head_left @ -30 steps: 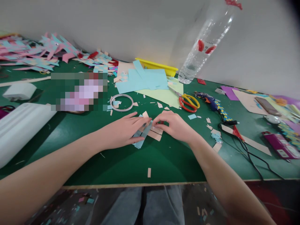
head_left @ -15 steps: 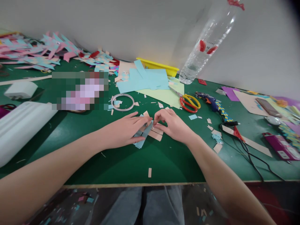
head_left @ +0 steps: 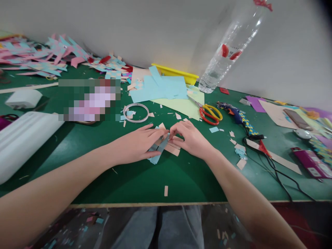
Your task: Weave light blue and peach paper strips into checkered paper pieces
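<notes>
Near the table's front middle, my left hand (head_left: 140, 141) rests over a small bundle of crossing light-blue paper strips (head_left: 158, 156) and pale-pink paper strips (head_left: 173, 149). Its fingers stretch across the strips and its thumb presses on the near side, holding them against the table. My right hand (head_left: 190, 140) meets it from the right, thumb and forefinger pinched at the upper end of a blue strip. Fingers cover part of the bundle, so how the strips cross is partly hidden.
Scissors (head_left: 210, 114) and a tape roll (head_left: 136, 113) lie beyond my hands. Blue paper sheets (head_left: 166, 88) sit before a yellow tray (head_left: 178, 74). A tilted plastic bottle (head_left: 228, 55) stands by the wall. Cables (head_left: 275, 169) lie right; a white box-like object (head_left: 26, 138) is left.
The right thumb and forefinger have shifted very slightly at the strip. Both hands otherwise stay in place, and the view has drifted a little.
</notes>
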Demonstrator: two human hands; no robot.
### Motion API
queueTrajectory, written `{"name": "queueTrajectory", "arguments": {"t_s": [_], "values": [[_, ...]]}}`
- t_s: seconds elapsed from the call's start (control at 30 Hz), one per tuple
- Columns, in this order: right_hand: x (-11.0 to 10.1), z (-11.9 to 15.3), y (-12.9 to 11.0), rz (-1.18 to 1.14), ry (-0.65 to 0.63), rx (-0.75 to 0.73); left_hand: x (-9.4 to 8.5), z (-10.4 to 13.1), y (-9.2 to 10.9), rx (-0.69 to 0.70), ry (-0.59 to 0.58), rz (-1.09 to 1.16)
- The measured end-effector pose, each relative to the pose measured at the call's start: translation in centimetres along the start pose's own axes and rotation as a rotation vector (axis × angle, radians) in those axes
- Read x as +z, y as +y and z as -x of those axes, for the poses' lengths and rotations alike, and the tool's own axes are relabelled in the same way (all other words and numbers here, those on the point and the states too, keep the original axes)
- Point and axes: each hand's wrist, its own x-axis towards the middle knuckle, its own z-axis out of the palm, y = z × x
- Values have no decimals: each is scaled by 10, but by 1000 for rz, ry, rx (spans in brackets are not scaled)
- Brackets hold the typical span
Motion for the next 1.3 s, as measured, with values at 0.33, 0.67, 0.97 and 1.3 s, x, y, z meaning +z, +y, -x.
{"name": "queueTrajectory", "arguments": {"t_s": [0.33,0.67,0.97,1.3], "values": [[-1,-1,-4,24,-30,21,-1,-1,1,-19,8,41],[0,0,-2,80,-38,24,-1,0,0,-25,5,62],[1,0,0,27,-2,4,-7,-2,5,-62,-31,53],[-6,0,-1,-63,22,63,-6,-2,4,-38,-2,84]]}}
